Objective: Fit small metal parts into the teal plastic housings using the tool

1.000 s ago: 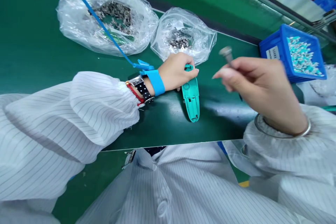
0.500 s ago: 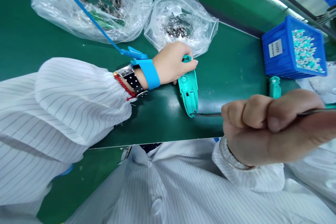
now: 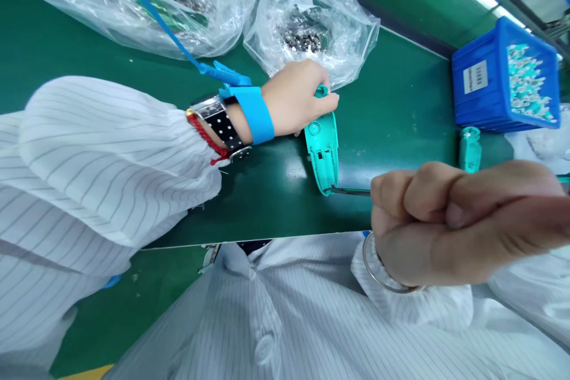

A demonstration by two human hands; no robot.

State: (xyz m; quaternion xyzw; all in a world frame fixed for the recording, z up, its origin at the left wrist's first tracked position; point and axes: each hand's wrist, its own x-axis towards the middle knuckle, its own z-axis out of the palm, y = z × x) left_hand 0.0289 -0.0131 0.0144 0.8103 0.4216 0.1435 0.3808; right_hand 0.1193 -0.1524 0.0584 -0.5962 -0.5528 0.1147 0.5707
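Note:
My left hand [image 3: 296,98] grips the upper end of a teal plastic housing shell [image 3: 324,151], its thumb and fingers closed on the rim. The shell lies long and narrow on the green table, its hollow, ribbed inside facing up. My right hand [image 3: 445,219] is in a fist around slim metal tweezers [image 3: 351,192], which point left. Their tip touches the inside of the shell at its lower, rounded end. A tiny dark piece seems to be at the tip, too small to make out. The fist hides the rest of the tweezers.
Two clear plastic bags [image 3: 356,53] of small metal parts [image 3: 307,38] stand open at the back. A blue bin [image 3: 483,80] of teal-and-white pieces [image 3: 529,83] is at right, with another teal part [image 3: 470,148] before it. A blue strap cord [image 3: 151,9] runs from my left wrist.
The view has shifted slightly. The tweezers' tip remains at the shell's lower end, and the tool has tilted a little. Both hands keep their grip.

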